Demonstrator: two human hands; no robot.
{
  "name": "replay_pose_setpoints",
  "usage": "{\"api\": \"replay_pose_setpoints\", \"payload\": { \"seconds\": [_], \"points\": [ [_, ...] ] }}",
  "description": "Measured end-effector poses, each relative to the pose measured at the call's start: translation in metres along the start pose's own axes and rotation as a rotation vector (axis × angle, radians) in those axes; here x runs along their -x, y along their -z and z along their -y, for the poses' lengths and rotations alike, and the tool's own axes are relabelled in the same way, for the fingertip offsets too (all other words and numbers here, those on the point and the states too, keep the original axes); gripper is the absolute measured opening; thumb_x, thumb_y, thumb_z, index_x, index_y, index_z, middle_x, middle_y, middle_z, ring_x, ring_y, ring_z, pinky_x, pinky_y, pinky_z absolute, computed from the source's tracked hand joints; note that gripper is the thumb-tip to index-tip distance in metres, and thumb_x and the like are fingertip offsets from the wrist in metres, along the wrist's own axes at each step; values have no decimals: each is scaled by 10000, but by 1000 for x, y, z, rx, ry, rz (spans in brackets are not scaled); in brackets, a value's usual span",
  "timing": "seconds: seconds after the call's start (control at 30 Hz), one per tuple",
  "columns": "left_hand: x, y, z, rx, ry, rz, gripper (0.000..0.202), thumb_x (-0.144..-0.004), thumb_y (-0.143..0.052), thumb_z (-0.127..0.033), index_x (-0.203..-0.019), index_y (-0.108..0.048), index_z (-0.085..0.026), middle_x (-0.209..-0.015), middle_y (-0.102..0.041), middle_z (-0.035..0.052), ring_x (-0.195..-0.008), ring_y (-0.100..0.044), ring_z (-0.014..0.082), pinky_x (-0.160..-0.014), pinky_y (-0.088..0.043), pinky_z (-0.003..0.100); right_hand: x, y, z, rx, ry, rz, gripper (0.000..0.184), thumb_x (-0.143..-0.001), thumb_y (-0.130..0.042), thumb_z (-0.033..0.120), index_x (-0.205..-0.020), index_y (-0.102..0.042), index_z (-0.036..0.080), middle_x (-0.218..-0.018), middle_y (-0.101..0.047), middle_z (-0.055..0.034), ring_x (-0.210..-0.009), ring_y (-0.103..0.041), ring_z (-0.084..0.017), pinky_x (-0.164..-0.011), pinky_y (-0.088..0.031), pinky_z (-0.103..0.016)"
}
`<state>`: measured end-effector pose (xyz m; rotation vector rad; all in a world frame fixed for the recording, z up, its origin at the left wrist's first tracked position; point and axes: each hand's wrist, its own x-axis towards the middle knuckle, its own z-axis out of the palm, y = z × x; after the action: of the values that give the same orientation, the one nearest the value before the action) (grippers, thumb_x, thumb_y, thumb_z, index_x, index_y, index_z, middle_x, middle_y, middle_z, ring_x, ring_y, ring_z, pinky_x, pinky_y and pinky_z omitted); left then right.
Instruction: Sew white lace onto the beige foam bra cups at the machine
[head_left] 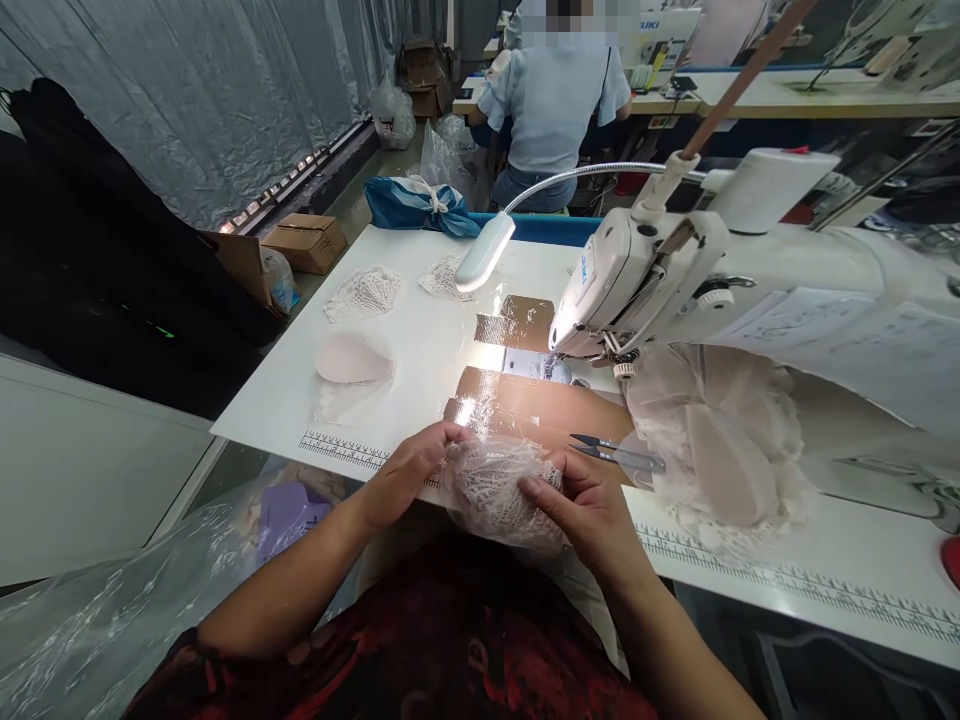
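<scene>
Between my hands, at the table's front edge, is a pale lace bra cup [504, 488]. My left hand [420, 462] pinches its left edge, thumb and fingers closed. On the other side my right hand [589, 500] grips it, with the thumb lying on top of the lace. Thread snips [619, 452] rest just beyond the right hand, points to the left. The white sewing machine [637, 270] stands behind, its needle area lit over the metal needle plate [536, 365].
Lace pieces [365, 293] and a beige foam cup [352, 360] lie on the left of the white table [270, 390]. Lace-trimmed cups [727, 460] are heaped under the machine arm. A lamp [486, 250] juts over the table. Ahead sits a person [551, 110] in light blue.
</scene>
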<state>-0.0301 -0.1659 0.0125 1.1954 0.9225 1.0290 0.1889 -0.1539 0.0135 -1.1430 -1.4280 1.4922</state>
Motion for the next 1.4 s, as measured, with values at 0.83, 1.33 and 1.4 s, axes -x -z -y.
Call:
{"api": "replay_pose_setpoints", "payload": {
  "seconds": [0.83,1.33,1.4],
  "points": [
    [-25,-16,-34,-353,63,262,209,-861,-563,-314,-823,-653,-129,-682,-547,-7,-636,-473,104,-581,-358,197,-6,-2,7,250,176,-63,161,-814,-650,321,-717,-611,199,-746,-660,-24,-654,-591,-151,-581,-454,-265],
    [-36,-21,-20,49,243,290,244,-776,-687,-362,-765,-648,-121,-653,-528,-3,-588,-446,82,-555,-349,203,-11,11,14,-42,-45,90,255,-739,-710,426,-726,-654,178,-610,-547,17,-536,-438,-92,-479,-353,-214],
    [-37,-30,-13,143,255,203,287,-740,-722,-390,-723,-631,-118,-646,-532,-3,-571,-449,79,-548,-355,204,-14,11,10,-79,-64,63,280,-723,-722,443,-713,-644,174,-608,-538,19,-541,-439,-92,-481,-357,-211]
  ]
}}
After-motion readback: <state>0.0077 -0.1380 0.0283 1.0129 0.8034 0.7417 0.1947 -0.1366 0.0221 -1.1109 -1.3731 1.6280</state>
